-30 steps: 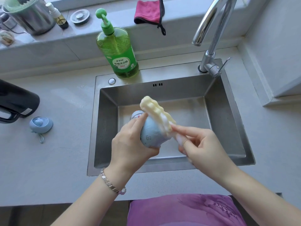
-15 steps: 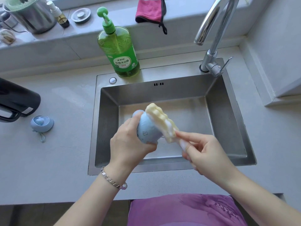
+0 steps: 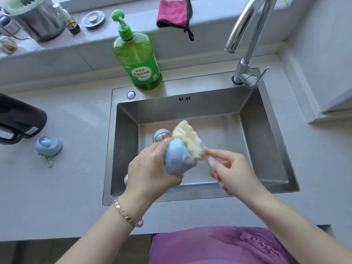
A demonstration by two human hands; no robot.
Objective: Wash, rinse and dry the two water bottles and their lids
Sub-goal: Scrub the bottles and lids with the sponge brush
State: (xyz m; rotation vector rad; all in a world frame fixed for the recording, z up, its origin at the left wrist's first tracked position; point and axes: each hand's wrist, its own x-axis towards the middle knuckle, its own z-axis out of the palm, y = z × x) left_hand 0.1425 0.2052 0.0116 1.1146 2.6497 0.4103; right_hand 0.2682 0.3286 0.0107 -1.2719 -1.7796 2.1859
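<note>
A blue lid (image 3: 48, 146) is lying on the counter. Over the sink (image 3: 266, 149), the left hand (image 3: 150, 174) is gripping a blue bottle (image 3: 178, 161); the right hand (image 3: 234, 174) is pinching a sponge (image 3: 187, 140) against it. Turning the bottle would likely help cover every side.

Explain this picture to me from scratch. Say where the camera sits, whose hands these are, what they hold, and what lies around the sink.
There is no machine here. A person wears a wide-angle camera on the head, looking down at their own two bare hands over a steel sink.

The left hand has its grip closed around a light blue bottle. The right hand pinches a pale yellow sponge and presses it against the bottle.

On the counter to the left lie a blue lid and part of a black jug. A green dish soap bottle stands behind the sink, the tap at the back right. A pink cloth lies on the ledge. No water is running.
</note>
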